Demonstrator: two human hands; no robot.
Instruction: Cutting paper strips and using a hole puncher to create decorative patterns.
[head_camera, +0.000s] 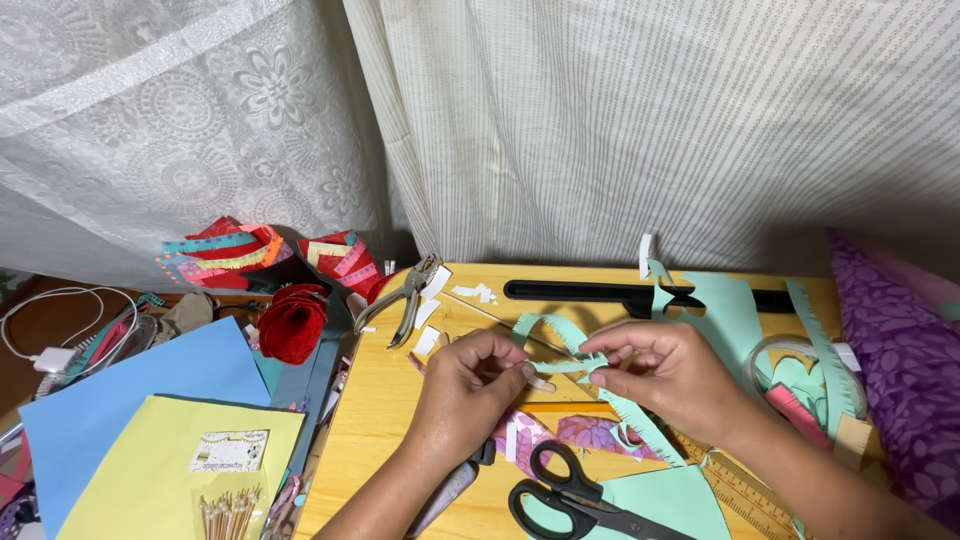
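My left hand (470, 385) and my right hand (665, 370) meet over a small wooden table (380, 400). Together they pinch a thin mint-green fringed paper strip (560, 335), which loops up and back between them. My left fingers also hold a small white piece at the strip's end. Black-handled scissors (575, 495) lie just in front of my hands, on a mint-green paper sheet (680, 500). Patterned pink paper (595, 435) lies under my wrists.
A metal hole punch (405, 295) and white paper scraps (430, 315) lie at the table's back left. Mint paper offcuts (730, 310), a tape roll (790, 350) and a ruler (740, 490) are on the right. Blue (140, 385) and yellow sheets (150, 470), red paper flowers (295, 320) lie left. Curtains hang behind.
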